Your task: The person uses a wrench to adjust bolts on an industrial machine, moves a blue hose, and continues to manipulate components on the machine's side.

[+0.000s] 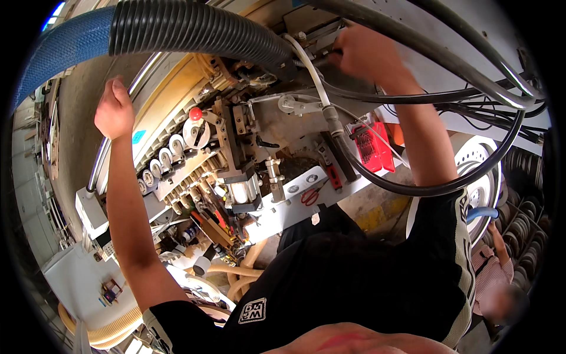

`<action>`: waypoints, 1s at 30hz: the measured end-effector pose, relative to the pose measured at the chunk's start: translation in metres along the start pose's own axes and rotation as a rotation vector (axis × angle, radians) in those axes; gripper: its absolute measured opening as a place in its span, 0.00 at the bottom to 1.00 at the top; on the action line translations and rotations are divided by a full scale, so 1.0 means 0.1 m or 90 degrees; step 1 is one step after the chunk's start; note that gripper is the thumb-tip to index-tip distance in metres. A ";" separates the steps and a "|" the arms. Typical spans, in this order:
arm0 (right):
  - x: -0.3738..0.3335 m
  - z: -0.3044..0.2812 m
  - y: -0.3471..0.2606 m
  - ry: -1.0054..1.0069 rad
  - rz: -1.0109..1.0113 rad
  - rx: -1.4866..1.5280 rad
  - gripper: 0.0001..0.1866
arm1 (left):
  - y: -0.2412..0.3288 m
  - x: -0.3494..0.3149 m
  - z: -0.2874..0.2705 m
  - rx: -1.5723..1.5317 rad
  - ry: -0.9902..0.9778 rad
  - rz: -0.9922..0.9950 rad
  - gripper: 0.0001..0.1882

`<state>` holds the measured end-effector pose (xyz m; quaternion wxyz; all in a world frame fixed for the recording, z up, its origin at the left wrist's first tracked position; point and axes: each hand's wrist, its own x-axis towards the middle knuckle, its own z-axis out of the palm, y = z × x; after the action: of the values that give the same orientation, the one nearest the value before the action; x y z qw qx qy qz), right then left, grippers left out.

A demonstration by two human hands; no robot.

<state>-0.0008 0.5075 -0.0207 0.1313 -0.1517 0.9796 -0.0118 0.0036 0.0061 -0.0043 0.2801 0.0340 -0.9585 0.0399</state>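
Hose (194,26), black and ribbed, runs along the machine's top edge, blue at its left end; the left hand (114,109) presses its curled fingers on the machine's left rim (103,159), seemingly to steady the lean; a small blue square label (138,136) sits just inside that rim; a red round knob (196,113) stands by a row of white rollers (168,154); a red box (372,147) hangs at the lower right edge; the right hand (362,52) is clamped on a dark fitting (321,59) at the hose's end, near the top edge.
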 end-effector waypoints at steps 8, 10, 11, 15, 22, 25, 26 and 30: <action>-0.32 -0.11 0.43 0.368 0.040 0.061 0.21 | 0.01 0.01 -0.01 0.002 -0.016 -0.017 0.20; -0.29 -0.02 0.38 0.394 -0.008 0.137 0.21 | -0.04 0.01 0.04 0.005 0.015 0.007 0.20; -0.27 -0.03 0.35 0.242 0.103 0.173 0.21 | -0.04 0.02 0.02 0.000 0.016 0.007 0.20; -0.21 0.09 0.22 0.221 0.124 0.026 0.27 | -0.03 0.01 0.00 0.006 -0.008 -0.008 0.21; -0.20 -0.01 0.10 0.177 0.162 0.083 0.25 | -0.04 0.00 0.03 0.003 0.003 -0.002 0.22; -0.13 0.05 0.16 0.194 0.125 0.051 0.25 | -0.02 -0.01 0.01 0.001 -0.003 -0.009 0.22; -0.10 0.06 0.18 0.188 0.128 0.055 0.25 | -0.03 0.00 0.01 0.001 -0.003 -0.006 0.22; -0.01 0.20 0.22 0.291 0.092 0.094 0.23 | -0.01 0.00 0.01 -0.006 -0.002 -0.010 0.22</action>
<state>-0.0012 0.5295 -0.0410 -0.0823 -0.0647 0.9887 -0.1075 0.0036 0.0054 -0.0049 0.2791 0.0405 -0.9588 0.0334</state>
